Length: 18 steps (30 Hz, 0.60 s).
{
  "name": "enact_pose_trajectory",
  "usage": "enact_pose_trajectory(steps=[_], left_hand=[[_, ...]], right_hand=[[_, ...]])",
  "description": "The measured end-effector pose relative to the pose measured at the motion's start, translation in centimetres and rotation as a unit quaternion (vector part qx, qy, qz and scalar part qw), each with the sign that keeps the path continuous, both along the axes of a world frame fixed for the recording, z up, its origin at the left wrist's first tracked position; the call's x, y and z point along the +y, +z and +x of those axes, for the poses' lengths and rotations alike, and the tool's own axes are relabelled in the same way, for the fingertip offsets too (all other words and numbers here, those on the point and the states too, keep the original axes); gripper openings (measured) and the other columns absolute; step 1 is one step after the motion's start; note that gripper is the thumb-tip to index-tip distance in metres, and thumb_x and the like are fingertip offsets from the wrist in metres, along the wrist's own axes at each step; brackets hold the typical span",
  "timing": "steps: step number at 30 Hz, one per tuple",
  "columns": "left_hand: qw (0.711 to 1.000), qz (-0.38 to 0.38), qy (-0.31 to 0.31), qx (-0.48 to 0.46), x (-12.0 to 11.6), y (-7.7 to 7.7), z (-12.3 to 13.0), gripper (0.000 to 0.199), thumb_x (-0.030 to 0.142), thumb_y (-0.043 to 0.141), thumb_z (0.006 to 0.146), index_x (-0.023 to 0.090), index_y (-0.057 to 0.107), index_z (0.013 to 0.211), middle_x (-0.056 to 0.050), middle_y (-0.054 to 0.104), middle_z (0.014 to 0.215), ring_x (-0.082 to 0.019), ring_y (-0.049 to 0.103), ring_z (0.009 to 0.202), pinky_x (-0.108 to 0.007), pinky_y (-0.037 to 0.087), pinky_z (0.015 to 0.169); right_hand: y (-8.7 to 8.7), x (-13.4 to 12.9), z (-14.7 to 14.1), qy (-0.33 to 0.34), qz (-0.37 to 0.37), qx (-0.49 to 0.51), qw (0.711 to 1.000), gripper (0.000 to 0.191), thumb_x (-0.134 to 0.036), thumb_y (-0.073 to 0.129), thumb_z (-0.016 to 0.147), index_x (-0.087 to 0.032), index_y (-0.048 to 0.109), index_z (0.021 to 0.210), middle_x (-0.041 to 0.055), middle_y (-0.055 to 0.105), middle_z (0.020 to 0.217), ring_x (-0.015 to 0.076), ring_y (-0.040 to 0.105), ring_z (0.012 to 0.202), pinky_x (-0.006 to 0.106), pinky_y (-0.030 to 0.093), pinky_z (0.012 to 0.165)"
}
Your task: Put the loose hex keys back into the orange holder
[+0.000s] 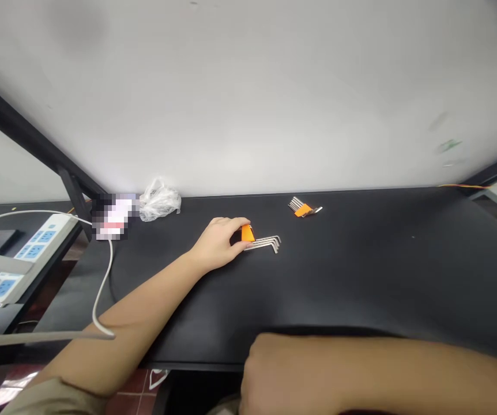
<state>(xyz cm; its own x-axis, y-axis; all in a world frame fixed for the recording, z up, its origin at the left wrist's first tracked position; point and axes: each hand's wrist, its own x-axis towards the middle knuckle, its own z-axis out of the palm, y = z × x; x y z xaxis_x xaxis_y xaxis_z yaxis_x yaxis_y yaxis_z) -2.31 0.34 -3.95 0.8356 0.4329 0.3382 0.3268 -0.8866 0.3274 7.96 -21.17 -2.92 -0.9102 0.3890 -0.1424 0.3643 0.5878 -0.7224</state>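
Observation:
Between the thumb and fingers of my left hand (220, 242) is an orange hex key holder (247, 233), pinched just above the black table. Several silver L-shaped hex keys (270, 242) lie right beside it, their bent ends pointing right; whether any of them sit in the holder I cannot tell. My right hand (268, 372) is low in front, at the table's near edge, with its back toward me and its fingers hidden. Farther back and right lies a second orange holder (302, 210) with several hex keys through it, apart from both hands.
At the back left a crumpled clear plastic bag (159, 200) lies beside a blurred-out item (114, 219). A white cable (104, 282) loops over the table's left side and across my left forearm. Farther left is a white power strip (36, 253). A pale wall (274, 104) stands behind.

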Motion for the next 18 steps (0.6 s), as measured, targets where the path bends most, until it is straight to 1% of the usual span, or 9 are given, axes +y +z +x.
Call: enact_pose_trajectory(steps=[2,4,5,7,8,9,10,14,18], left_hand=[[1.0,0.0,-0.001,0.0,0.0,0.0,0.0,0.048,0.046,0.067,0.091,0.026,0.056,0.134,-0.004,0.068,0.132,-0.027,0.063,0.12,-0.047,0.042,0.11],[1.0,0.0,-0.006,-0.004,-0.1,0.0,0.0,0.049,0.046,0.067,0.091,0.026,0.056,0.134,-0.005,0.068,0.132,-0.027,0.064,0.119,-0.047,0.042,0.11],[1.0,-0.001,-0.007,-0.01,-0.2,0.0,-0.1,0.05,0.046,0.068,0.091,0.026,0.055,0.134,-0.005,0.068,0.132,-0.027,0.064,0.12,-0.047,0.042,0.11],[1.0,-0.006,-0.008,-0.027,-0.4,0.0,-0.1,0.054,0.046,0.069,0.089,0.025,0.053,0.137,-0.006,0.067,0.133,-0.027,0.064,0.12,-0.046,0.043,0.11],[0.999,-0.01,-0.008,-0.035,-0.5,0.0,-0.1,0.058,0.047,0.071,0.088,0.025,0.051,0.138,-0.007,0.066,0.134,-0.027,0.063,0.121,-0.045,0.043,0.11],[0.999,-0.013,-0.009,-0.041,-0.6,0.1,-0.2,0.061,0.047,0.072,0.087,0.024,0.049,0.139,-0.007,0.066,0.134,-0.027,0.063,0.122,-0.044,0.044,0.11],[0.999,-0.015,-0.012,-0.043,-0.7,0.1,-0.2,0.065,0.048,0.073,0.086,0.024,0.048,0.14,-0.008,0.066,0.134,-0.027,0.063,0.123,-0.044,0.044,0.11],[0.999,-0.003,-0.032,-0.031,-1.0,0.3,-0.1,0.064,0.051,0.073,0.086,0.024,0.048,0.139,-0.008,0.067,0.131,-0.028,0.062,0.121,-0.047,0.042,0.111],[0.999,0.002,-0.043,-0.019,-1.0,0.4,0.0,0.058,0.046,0.071,0.088,0.024,0.049,0.137,-0.008,0.067,0.13,-0.029,0.063,0.119,-0.048,0.041,0.111]], right_hand=[[0.7,2.0,2.0,-0.011,0.002,0.02,1.0,0.019,-0.027,0.07,0.086,-0.023,0.063,0.068,-0.0041,0.066,0.067,0.0125,0.061,0.064,0.024,0.046,0.059],[1.3,4.1,4.5,-0.131,0.0,0.121,0.984,0.019,-0.033,0.066,0.091,-0.022,0.066,0.075,-0.0046,0.066,0.068,0.01,0.059,0.06,0.023,0.045,0.059],[1.4,5.1,5.8,-0.243,0.062,0.16,0.955,0.023,-0.034,0.063,0.093,-0.022,0.065,0.073,-0.004,0.063,0.065,0.0102,0.055,0.058,0.024,0.043,0.059],[1.0,6.9,8.0,-0.482,0.205,0.193,0.829,0.022,-0.03,0.06,0.093,-0.021,0.061,0.073,-0.0016,0.06,0.066,0.0118,0.052,0.059,0.026,0.043,0.06],[0.6,7.7,8.9,-0.554,0.237,0.193,0.775,0.013,-0.03,0.062,0.091,-0.021,0.063,0.082,-0.0004,0.063,0.072,0.0127,0.053,0.061,0.027,0.044,0.06],[0.1,8.4,9.5,-0.576,0.245,0.191,0.756,0.01,-0.029,0.064,0.089,-0.021,0.064,0.094,0.0015,0.066,0.082,0.0137,0.056,0.064,0.028,0.046,0.062],[-0.5,9.0,9.8,-0.581,0.243,0.195,0.752,0.016,-0.027,0.065,0.087,-0.022,0.064,0.102,0.0032,0.068,0.091,0.0144,0.058,0.068,0.029,0.048,0.064],[-2.2,10.1,9.6,-0.534,0.179,0.225,0.795,0.018,-0.022,0.059,0.088,-0.024,0.062,0.106,0.0025,0.072,0.099,0.0163,0.067,0.081,0.03,0.054,0.072],[-2.5,10.1,9.1,-0.543,0.174,0.233,0.788,0.02,-0.019,0.058,0.086,-0.024,0.061,0.105,0.0011,0.072,0.096,0.0153,0.068,0.078,0.029,0.054,0.071]])
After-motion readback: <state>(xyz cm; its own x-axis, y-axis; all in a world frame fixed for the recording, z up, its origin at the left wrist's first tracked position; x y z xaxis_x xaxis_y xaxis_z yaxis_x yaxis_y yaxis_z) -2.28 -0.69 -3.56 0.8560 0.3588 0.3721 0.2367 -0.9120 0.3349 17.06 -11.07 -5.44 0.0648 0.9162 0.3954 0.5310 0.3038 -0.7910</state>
